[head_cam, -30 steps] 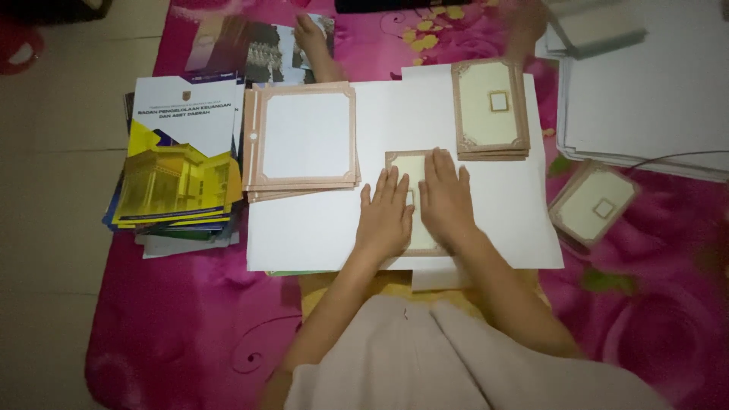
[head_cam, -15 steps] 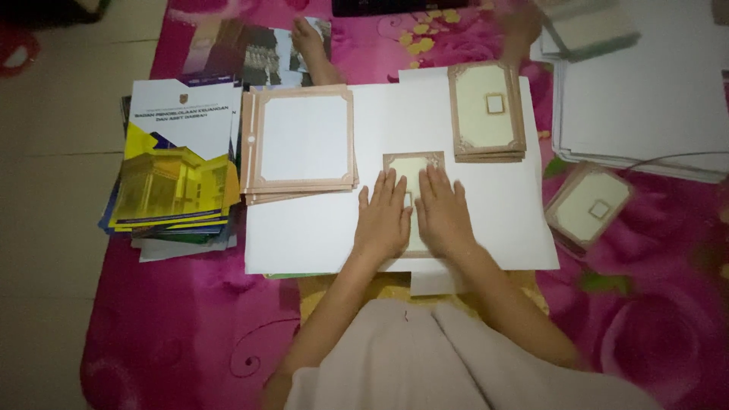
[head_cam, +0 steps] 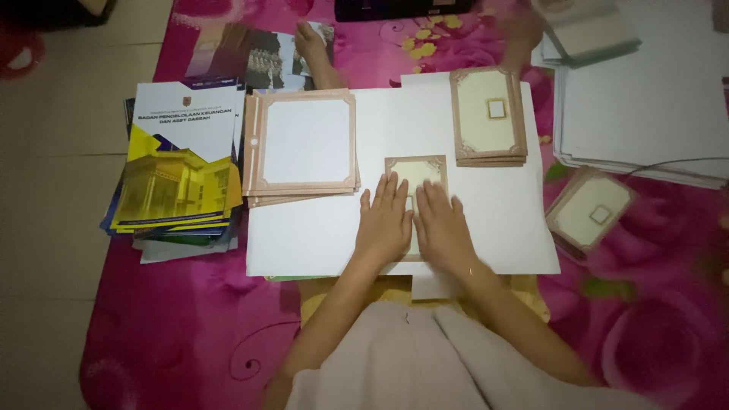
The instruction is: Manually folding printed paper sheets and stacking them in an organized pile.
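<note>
Small bordered card: lies flat near the middle of the white sheet, long side running away from the person. Its far end, with an ornate brown frame around a cream panel, shows; the near part is covered by both hands.

Left hand: palm down, fingers extended and close together, pressing on the card's left portion and the sheet beside it. It is flat and open; nothing is clasped.

Right hand: palm down, fingers extended and slightly spread, resting on the card's right portion. Also flat and open, grasping nothing. The two hands lie side by side, almost touching, which appears suited to holding the card flat against the sheet.

Surrounding items:
- Stack of square framed cards, just left of the small card, overlapping the sheet's left edge.
- Stack of tall bordered cards with a small square window, at the sheet's far right.
- Pile of booklets with yellow and blue covers, left of the sheet on the pink floral cloth.
- A single windowed card, tilted, on the cloth to the right.
- White paper stack, far right.
- Another person's hand rests at the far edge.

The stacks sit around the sheet within arm's reach, probably sorted by kind.
</note>
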